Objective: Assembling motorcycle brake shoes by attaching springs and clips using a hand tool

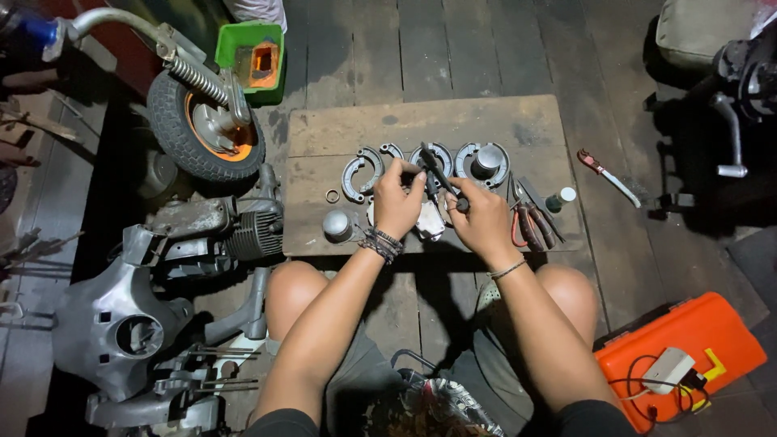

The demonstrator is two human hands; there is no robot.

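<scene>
Both hands work over the middle of the wooden board. The left hand pinches something small, perhaps a spring, by the brake shoes. The right hand grips a dark tool, its tip toward the left fingers. Pliers lie just right, near the board's right edge.
</scene>
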